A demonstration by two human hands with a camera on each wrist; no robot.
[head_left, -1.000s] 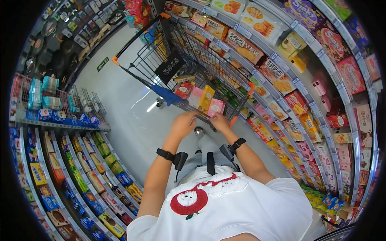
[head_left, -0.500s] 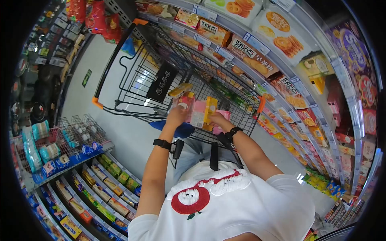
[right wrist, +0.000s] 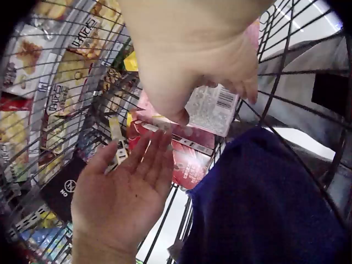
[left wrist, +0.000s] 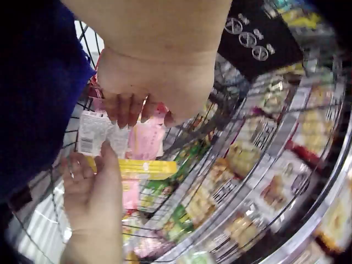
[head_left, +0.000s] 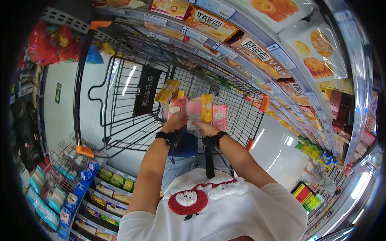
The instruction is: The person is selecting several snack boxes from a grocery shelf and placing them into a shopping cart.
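In the shopping cart (head_left: 132,138), my left hand (head_left: 172,122) reaches to a red-and-pink packet (head_left: 175,106). Its fingers look nearly straight in the right wrist view, palm turned up, fingertips at the packet's side. Beside it my right hand (head_left: 207,128) holds a pink box (right wrist: 214,107) with a white barcode panel, thumb on one side and fingers bent over the other. A slim yellow box (head_left: 206,107) stands against the pink box. To its right is a smaller pink pack (head_left: 219,117); a yellow carton (head_left: 167,91) lies tilted beyond the red-and-pink packet.
Shelves of biscuit packs (head_left: 212,25) run along the cart's right side. Red bags (head_left: 44,44) hang at the far left. A wire basket display (head_left: 66,160) and lower shelves stand to the left. A blue cloth (head_left: 185,145) hangs at the cart's near edge.
The cart is closer to the body. Both hands have moved from its near edge to the boxes inside. The right hand has shifted left from the yellow box to the pink box.
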